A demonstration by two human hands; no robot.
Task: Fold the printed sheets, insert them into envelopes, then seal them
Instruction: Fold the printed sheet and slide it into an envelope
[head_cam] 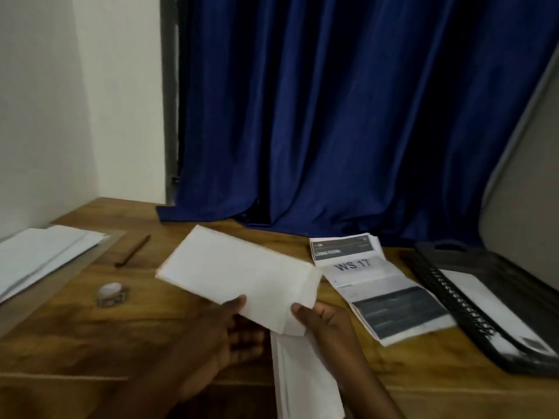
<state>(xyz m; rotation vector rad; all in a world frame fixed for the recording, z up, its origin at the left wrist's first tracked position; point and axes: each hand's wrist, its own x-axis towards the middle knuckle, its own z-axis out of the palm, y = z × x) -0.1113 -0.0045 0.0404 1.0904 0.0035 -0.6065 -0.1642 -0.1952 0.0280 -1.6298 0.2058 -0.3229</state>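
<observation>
Your left hand [223,331] pinches the near edge of the envelope [239,275], thumb on top and fingers [248,340] curled beneath; your right hand [326,320] pinches its corner at about four o'clock, thumb on the open flap [295,326], and the other fingers on that side are hidden, so you cannot tell how they lie. You hold the envelope just above the counter [75,343], tilted, its far end pointing to ten o'clock. It looks plain white, flat and slightly blurred; whether a sheet sits inside cannot be told, though the flap hanging loose suggests sealing is not yet done. Below your hands, at six o'clock, more white papers [302,373] lie. At three o'clock a folded sheet [378,285] marked "WS 17" rests on the counter, creased in thirds, so folding appears done for that one at least. Further right a black tray [472,300] holds more printed paper. At nine o'clock lie a stack [42,252] of white paper, a pen [133,251] and a tape roll [110,293]. By that showing, the work is partway, with inserting and sealing left.
</observation>
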